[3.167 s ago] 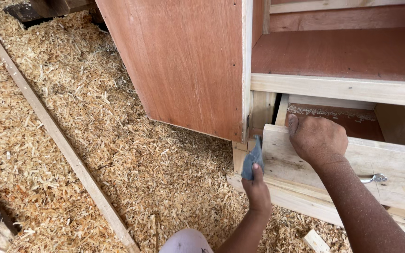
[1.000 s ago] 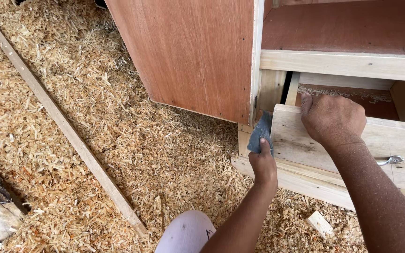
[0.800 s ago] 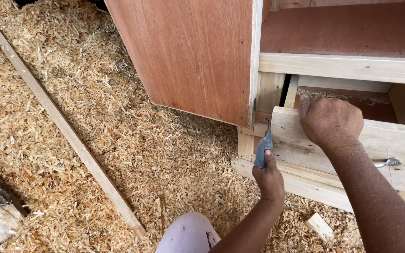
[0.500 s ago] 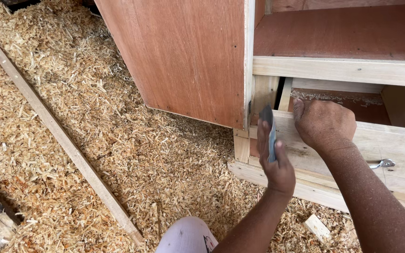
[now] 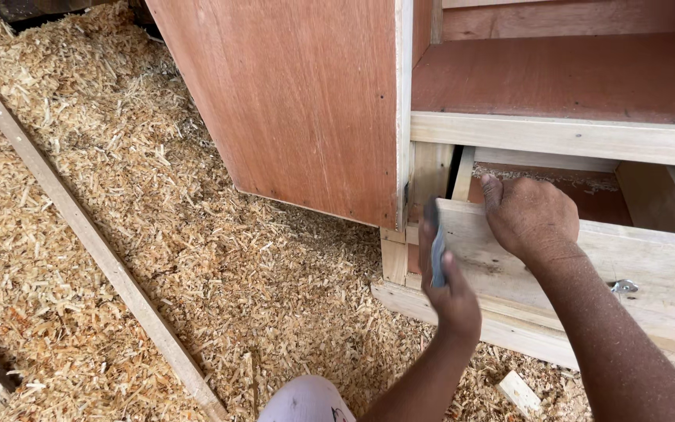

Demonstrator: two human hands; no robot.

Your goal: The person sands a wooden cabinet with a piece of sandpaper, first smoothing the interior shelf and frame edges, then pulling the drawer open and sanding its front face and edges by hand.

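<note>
A carpentry workshop: wood shavings (image 5: pixel 158 234) cover the floor, a loose timber batten (image 5: pixel 87 234) lies across them, and an unfinished plywood cabinet (image 5: pixel 306 101) with a bare-wood drawer (image 5: pixel 587 266) stands here; dark offcuts, possibly, at the edge.

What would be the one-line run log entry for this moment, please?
left hand: presses small grey sanding piece on drawer's end edge | right hand: grips top of pale wooden drawer front | floor: wood shavings

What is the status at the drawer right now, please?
Left hand presses a grey sanding pad against the drawer front's left end. Right hand grips the drawer's top edge. Wood shavings cover the floor; nothing blocks the hands.
</note>
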